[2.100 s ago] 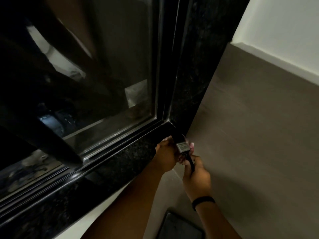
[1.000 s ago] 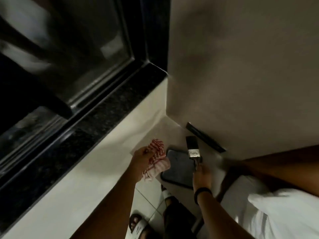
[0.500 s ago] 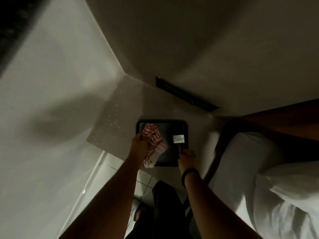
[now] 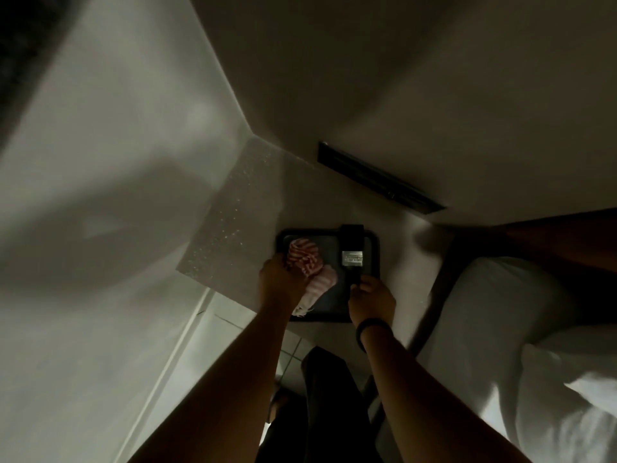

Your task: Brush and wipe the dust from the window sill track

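The paintbrush (image 4: 352,259) lies over the right part of a dark tray (image 4: 375,259), its black bristles reaching past the tray's far rim and its metal band catching a little light; whether it rests on the tray or hangs just above it cannot be told. The right hand (image 4: 370,300) has its fingers closed around the brush's dark handle at the near end, and a black band (image 4: 372,329) circles that wrist. To the left, over the same tray, the left hand (image 4: 280,285) grips a bunched red-and-white striped cloth (image 4: 309,265), fingers wrapped tightly into the fabric, with a frayed end trailing toward the tray's near rim. The tray sits on a pale speckled ledge (image 4: 240,222) in the corner where two walls meet. A dark slot (image 4: 377,178) runs along the foot of the right wall. White bedding (image 4: 517,329) fills the right side, and the person's dark trousers (image 4: 330,406) show below between the forearms, above a tiled floor (image 4: 230,329).
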